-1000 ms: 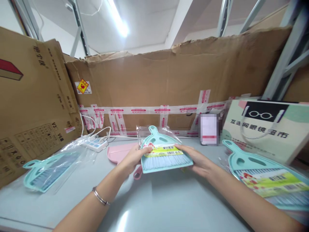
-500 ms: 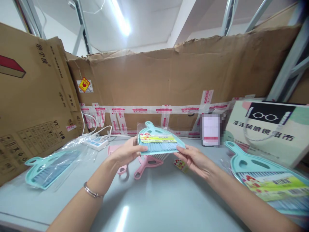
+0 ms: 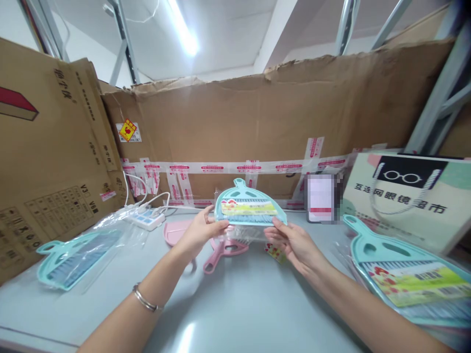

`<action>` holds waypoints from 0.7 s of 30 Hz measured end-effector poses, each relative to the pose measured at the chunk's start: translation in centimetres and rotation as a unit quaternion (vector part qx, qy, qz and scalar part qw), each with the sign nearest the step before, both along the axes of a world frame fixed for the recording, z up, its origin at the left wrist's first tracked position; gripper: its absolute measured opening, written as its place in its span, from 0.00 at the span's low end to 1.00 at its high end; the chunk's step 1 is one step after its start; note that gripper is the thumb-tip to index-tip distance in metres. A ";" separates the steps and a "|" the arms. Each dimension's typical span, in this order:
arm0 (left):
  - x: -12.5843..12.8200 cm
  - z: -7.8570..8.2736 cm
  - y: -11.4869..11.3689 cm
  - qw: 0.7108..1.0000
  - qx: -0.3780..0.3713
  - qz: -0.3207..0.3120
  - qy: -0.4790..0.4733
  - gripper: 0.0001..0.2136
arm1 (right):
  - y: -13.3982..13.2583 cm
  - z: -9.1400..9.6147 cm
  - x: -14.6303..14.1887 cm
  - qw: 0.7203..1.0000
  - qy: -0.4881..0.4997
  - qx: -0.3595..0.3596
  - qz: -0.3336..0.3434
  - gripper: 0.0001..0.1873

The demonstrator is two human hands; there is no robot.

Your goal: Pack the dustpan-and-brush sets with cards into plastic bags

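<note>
I hold a small teal dustpan-and-brush set (image 3: pixel 250 208) in a clear plastic bag, raised above the grey table (image 3: pixel 235 304) and tilted up toward me. My left hand (image 3: pixel 200 230) pinches its left lower corner. My right hand (image 3: pixel 290 240) pinches its right lower corner. A yellow-green label runs across the brush. Under the set lie a pink brush (image 3: pixel 224 250) and a pink dustpan (image 3: pixel 175 233) on the table.
Another bagged teal set (image 3: pixel 73 255) lies at the left, and a stack of teal sets (image 3: pixel 408 274) at the right. A white power strip (image 3: pixel 145 218) with cables sits at the back. Cardboard walls (image 3: pixel 257 127) enclose the table; a printed paper bag (image 3: pixel 408 196) leans at right.
The teal set has risen off the table and tilted up, its handle now pointing upward. Both hands rose with it, uncovering the pink brush below.
</note>
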State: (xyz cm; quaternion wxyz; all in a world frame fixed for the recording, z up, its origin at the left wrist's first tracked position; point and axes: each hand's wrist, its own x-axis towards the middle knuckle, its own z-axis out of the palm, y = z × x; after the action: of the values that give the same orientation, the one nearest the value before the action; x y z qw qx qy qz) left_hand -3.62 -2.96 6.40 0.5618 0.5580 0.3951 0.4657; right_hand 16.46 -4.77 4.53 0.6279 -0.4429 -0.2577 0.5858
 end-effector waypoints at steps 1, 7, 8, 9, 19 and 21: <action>0.0 0.1 0.0 1.000 -0.005 0.022 0.010 0.40 | 0.0 0.1 0.0 1.000 0.001 -0.001 -0.002 0.11; -2.4 1.6 0.2 0.991 0.050 -0.106 0.061 0.31 | 0.1 0.6 0.5 0.999 0.033 -0.036 -0.022 0.11; -2.8 1.8 0.3 0.985 0.072 -0.136 0.080 0.27 | 0.0 0.6 0.6 0.999 0.034 -0.034 -0.022 0.11; -3.1 2.0 0.3 0.978 0.099 -0.152 0.105 0.25 | 0.0 0.7 0.6 0.999 0.032 -0.028 -0.020 0.11; 0.5 -0.7 -0.5 0.949 0.259 0.136 0.121 0.12 | 0.1 0.3 1.0 0.997 -0.049 0.040 0.042 0.15; 1.0 -0.9 -0.5 0.954 0.240 0.161 0.084 0.12 | 0.1 0.5 1.0 0.992 -0.057 0.078 0.082 0.20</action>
State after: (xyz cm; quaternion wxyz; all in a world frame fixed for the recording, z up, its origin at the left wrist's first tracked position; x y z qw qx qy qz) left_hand -2.59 -3.46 5.46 0.2945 0.6423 0.4019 0.5824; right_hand 17.50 -4.70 4.98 0.5944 -0.4027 -0.3737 0.5872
